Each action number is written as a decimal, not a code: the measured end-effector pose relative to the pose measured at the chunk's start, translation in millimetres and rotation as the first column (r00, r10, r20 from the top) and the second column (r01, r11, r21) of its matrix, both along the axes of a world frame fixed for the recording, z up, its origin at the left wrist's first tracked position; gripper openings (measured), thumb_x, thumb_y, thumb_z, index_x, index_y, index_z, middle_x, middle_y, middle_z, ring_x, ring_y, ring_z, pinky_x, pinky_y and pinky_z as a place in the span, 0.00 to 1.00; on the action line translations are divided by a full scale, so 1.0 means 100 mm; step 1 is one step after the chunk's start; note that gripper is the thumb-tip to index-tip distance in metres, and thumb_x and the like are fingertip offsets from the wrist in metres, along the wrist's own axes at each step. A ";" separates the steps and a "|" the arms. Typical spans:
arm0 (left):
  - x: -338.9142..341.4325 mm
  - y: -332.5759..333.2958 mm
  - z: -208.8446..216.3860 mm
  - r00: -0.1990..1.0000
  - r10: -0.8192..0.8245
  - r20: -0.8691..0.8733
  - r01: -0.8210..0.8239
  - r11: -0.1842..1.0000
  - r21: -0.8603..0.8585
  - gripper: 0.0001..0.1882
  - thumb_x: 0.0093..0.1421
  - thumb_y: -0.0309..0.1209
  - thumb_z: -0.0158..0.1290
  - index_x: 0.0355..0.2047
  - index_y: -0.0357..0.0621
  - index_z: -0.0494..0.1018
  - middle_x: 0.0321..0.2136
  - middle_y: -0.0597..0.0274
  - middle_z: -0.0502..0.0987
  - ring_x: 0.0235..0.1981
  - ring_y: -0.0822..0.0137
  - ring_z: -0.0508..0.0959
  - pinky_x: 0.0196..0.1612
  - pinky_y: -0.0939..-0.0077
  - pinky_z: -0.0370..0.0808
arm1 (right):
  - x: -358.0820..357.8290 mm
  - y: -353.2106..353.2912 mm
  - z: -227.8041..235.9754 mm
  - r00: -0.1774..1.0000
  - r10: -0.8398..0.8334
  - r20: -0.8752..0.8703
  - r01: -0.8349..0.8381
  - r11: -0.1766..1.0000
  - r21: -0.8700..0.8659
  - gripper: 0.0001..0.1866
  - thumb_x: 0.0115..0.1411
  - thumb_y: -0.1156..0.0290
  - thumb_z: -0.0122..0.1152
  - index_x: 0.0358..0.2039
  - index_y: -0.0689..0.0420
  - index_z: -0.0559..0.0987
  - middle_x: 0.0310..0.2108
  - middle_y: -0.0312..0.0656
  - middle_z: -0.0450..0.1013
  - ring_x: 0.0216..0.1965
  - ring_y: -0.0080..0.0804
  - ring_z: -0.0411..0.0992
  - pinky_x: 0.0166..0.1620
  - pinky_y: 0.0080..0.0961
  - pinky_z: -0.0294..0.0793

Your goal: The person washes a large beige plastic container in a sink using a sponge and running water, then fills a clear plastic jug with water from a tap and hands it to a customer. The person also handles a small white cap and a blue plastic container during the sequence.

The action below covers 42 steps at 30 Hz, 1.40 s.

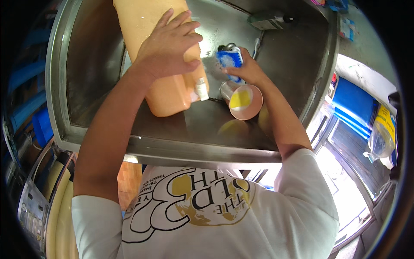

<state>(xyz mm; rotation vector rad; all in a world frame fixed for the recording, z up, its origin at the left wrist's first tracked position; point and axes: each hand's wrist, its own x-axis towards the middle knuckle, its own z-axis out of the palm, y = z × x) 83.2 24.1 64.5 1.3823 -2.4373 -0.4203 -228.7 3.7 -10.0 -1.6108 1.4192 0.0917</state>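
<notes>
Left hand [172, 45] lies open on orange jug [167, 97] | right hand [246, 69] grips blue-and-white scrubber [229, 60] | cup [251, 112] near it in metal sink [194, 152]

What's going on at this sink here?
A person is working at a metal sink with both hands. The left hand rests, fingers spread, on a large orange plastic jerrycan in the basin. The right hand grips a blue-and-white object, too blurred to name for certain. Just below that hand is a cup, its open mouth facing the person and a yellow patch showing inside. A dark bottle lies toward the far right corner.
</notes>
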 end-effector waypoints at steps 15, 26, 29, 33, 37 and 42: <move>-0.20 0.70 0.33 0.998 -0.014 0.060 0.001 0.979 0.206 0.31 0.42 0.51 0.71 0.42 0.47 0.79 0.70 0.55 0.57 0.73 0.47 0.50 0.74 0.43 0.45 | -0.52 1.09 0.11 0.926 0.281 -0.251 -0.325 0.933 -0.154 0.27 0.54 0.70 0.67 0.54 0.59 0.72 0.46 0.55 0.77 0.46 0.54 0.77 0.51 0.44 0.75; -0.27 0.72 0.46 0.996 -0.021 0.092 -0.009 0.948 0.319 0.27 0.45 0.52 0.68 0.39 0.45 0.84 0.70 0.42 0.55 0.74 0.41 0.46 0.74 0.42 0.38 | -0.53 1.08 -0.82 0.899 0.341 -0.276 -0.288 0.933 0.214 0.24 0.57 0.60 0.62 0.53 0.54 0.80 0.50 0.57 0.77 0.52 0.51 0.75 0.56 0.42 0.72; -0.36 0.66 0.48 0.990 -0.015 0.139 -0.028 0.954 0.299 0.27 0.44 0.51 0.68 0.40 0.47 0.84 0.71 0.43 0.52 0.74 0.42 0.44 0.74 0.41 0.37 | -0.76 0.97 -0.33 0.929 0.326 -0.177 -0.285 0.933 0.220 0.31 0.56 0.54 0.62 0.60 0.50 0.75 0.54 0.56 0.76 0.58 0.51 0.72 0.62 0.41 0.69; -0.26 0.76 0.40 0.987 0.049 0.152 -0.088 0.962 0.258 0.30 0.44 0.52 0.68 0.43 0.48 0.83 0.72 0.44 0.51 0.74 0.40 0.45 0.73 0.37 0.38 | -0.95 1.04 0.12 0.979 -0.004 -0.202 0.020 0.997 0.076 0.30 0.60 0.53 0.61 0.60 0.51 0.74 0.54 0.54 0.76 0.58 0.52 0.72 0.63 0.42 0.68; -0.19 0.75 0.34 0.997 0.004 0.076 -0.017 0.985 0.171 0.28 0.45 0.49 0.66 0.43 0.46 0.82 0.71 0.46 0.54 0.73 0.39 0.47 0.72 0.39 0.40 | -0.75 0.92 0.28 0.936 -0.351 -0.024 0.351 0.936 -0.016 0.23 0.56 0.54 0.71 0.42 0.59 0.81 0.34 0.45 0.81 0.34 0.30 0.80 0.39 0.30 0.79; -0.29 0.72 0.33 0.993 0.024 0.117 -0.043 0.985 0.165 0.25 0.46 0.50 0.64 0.39 0.46 0.84 0.68 0.45 0.59 0.71 0.38 0.52 0.71 0.34 0.45 | 0.59 0.65 1.30 0.850 -0.448 0.276 0.513 0.824 -0.241 0.29 0.49 0.51 0.77 0.42 0.62 0.81 0.33 0.50 0.81 0.33 0.37 0.80 0.39 0.35 0.78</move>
